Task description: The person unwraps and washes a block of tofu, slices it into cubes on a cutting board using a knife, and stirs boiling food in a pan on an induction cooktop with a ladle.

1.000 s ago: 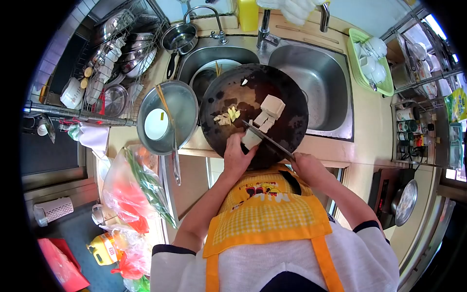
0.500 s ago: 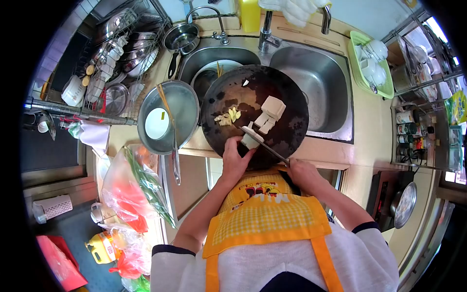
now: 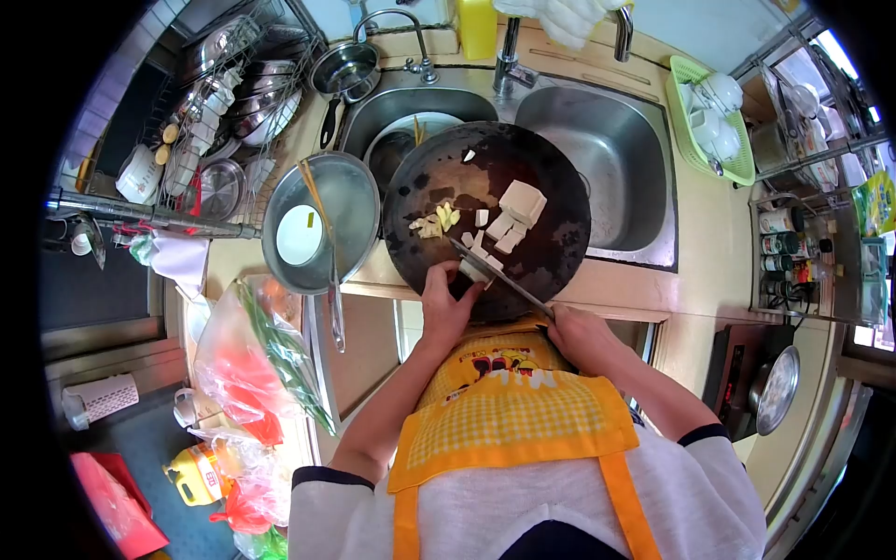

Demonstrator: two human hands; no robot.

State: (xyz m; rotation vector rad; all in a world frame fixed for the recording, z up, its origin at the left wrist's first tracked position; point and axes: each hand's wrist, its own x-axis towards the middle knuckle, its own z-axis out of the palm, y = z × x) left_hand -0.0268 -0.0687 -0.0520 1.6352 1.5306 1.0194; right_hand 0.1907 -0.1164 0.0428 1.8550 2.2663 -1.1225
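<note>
A round dark cutting board (image 3: 551, 261) lies across the front of the sink. My right hand (image 3: 581, 334) is closed round the handle of a knife (image 3: 509, 280), whose blade slants up and left over the board. Beside the blade, my left hand (image 3: 444, 303) steadies a pale tofu-like piece (image 3: 469, 271) with its fingers. Small cut bits (image 3: 479, 245) lie just beyond the blade. Farther back sit a larger tofu-like block (image 3: 523, 203) and thick slices (image 3: 505, 232). A small heap of pale yellow slices, perhaps garlic or ginger (image 3: 437, 221), lies to the left.
Left of the board stands a metal basin (image 3: 355, 205) with a white bowl (image 3: 300, 235) and chopsticks. A double sink (image 3: 623, 140) lies behind, a green dish basket (image 3: 686, 121) at right. Bagged green vegetables (image 3: 280, 345) are at lower left.
Small pieces now lie separated on the board beyond the blade. The knife has shifted slightly left and toward me, still beside my left fingers.
</note>
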